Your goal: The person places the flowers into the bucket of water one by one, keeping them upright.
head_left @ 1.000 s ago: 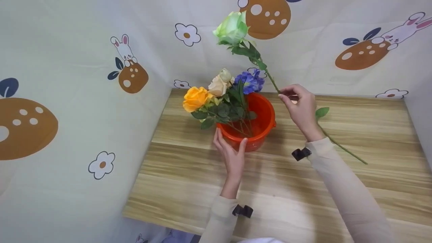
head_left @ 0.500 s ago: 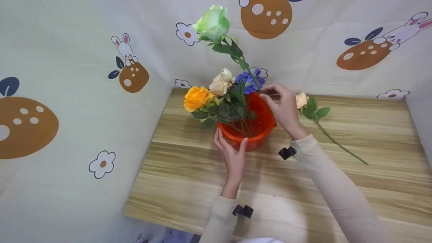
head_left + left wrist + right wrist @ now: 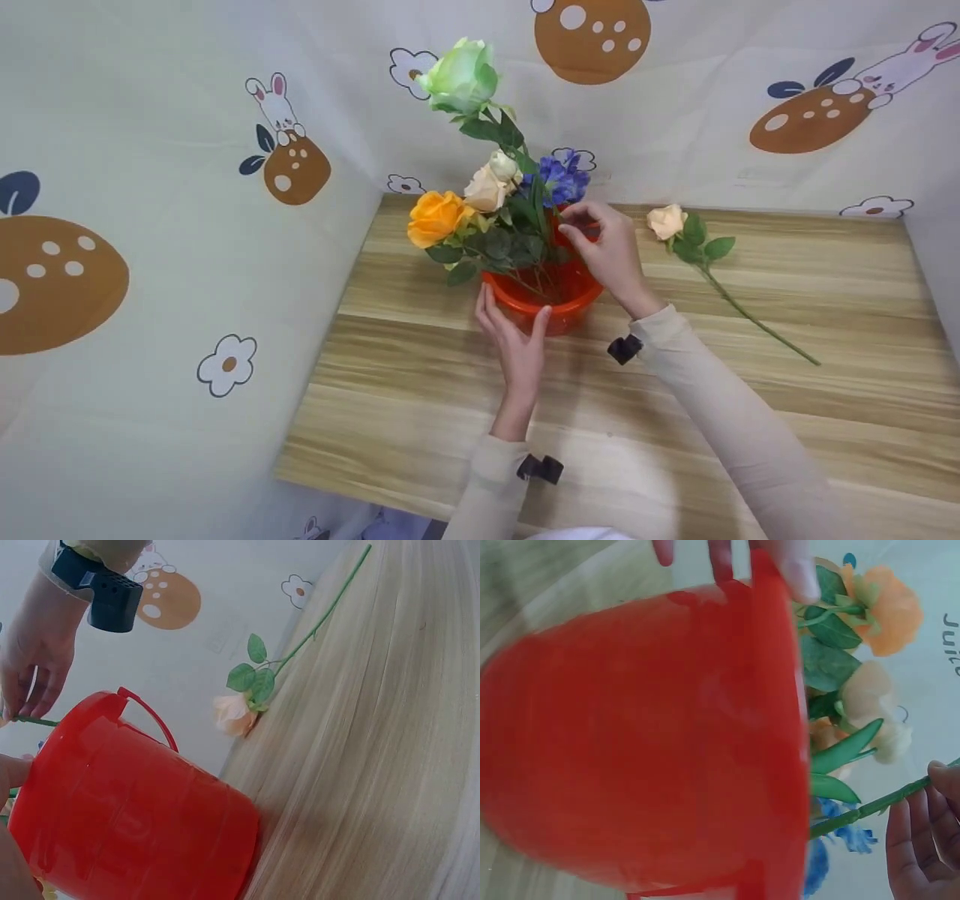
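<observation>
My right hand (image 3: 611,244) pinches the stem of a pale green rose (image 3: 461,79) between thumb and fingertips, above the rim of a red bucket (image 3: 559,321). In the right wrist view, that green stem (image 3: 870,808) slants over the rim, its lower end hidden inside the bucket. My left hand (image 3: 516,349) holds the near left side of the bucket, thumb at the rim and fingers along the wall. Standing in the bucket are an orange rose (image 3: 437,219), a cream rose (image 3: 486,189) and a blue flower (image 3: 556,182), leaning left and back.
A peach rose (image 3: 666,222) with a long stem lies on the wood-grain table (image 3: 420,390), right of the bucket. A printed cloth wall (image 3: 697,127) stands right behind the table, and another cloth (image 3: 172,187) hangs on the left. The bucket's red handle (image 3: 154,716) shows in the left wrist view.
My right hand has moved left and down with the green rose, bringing its stem into the bucket. The peach rose has come into full view. My left hand has stayed put.
</observation>
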`<state>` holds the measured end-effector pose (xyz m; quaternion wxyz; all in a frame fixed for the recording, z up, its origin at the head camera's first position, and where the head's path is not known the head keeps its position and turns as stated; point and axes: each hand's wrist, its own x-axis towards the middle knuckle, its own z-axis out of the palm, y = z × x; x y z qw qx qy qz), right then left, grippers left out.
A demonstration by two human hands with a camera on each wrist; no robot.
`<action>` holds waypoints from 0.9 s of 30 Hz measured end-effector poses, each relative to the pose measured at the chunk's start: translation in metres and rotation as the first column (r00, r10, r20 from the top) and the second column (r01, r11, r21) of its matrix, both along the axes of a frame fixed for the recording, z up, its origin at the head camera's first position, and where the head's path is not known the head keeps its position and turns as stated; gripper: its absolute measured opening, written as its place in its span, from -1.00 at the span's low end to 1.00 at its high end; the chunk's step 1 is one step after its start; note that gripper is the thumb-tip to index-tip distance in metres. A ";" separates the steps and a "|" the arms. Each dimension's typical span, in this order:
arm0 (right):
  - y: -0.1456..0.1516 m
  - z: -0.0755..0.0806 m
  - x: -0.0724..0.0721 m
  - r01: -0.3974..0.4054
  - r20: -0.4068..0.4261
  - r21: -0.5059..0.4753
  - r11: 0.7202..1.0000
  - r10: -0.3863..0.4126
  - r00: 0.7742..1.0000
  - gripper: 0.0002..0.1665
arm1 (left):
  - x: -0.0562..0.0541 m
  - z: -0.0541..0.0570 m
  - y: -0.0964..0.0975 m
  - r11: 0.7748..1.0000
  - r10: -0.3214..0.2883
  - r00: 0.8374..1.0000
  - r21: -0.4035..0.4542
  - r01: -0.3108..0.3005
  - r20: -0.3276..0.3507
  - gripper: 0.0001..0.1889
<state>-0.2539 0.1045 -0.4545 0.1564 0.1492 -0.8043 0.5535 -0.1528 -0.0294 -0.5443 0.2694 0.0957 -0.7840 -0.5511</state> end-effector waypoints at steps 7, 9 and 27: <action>-0.001 -0.014 0.001 0.011 0.005 0.041 0.999 -0.011 1.000 -0.82 | 0.001 0.000 0.000 1.000 -0.005 1.000 0.008 0.005 0.005 -0.01; -0.001 -0.017 0.002 0.009 0.026 0.041 0.999 -0.010 1.000 -0.83 | 0.001 0.000 0.000 1.000 -0.008 1.000 0.013 0.008 0.009 -0.01; 0.007 -0.034 0.006 -0.013 0.074 0.124 0.992 0.004 0.997 -0.82 | 0.000 0.001 0.000 1.000 -0.003 1.000 0.024 0.002 0.028 -0.03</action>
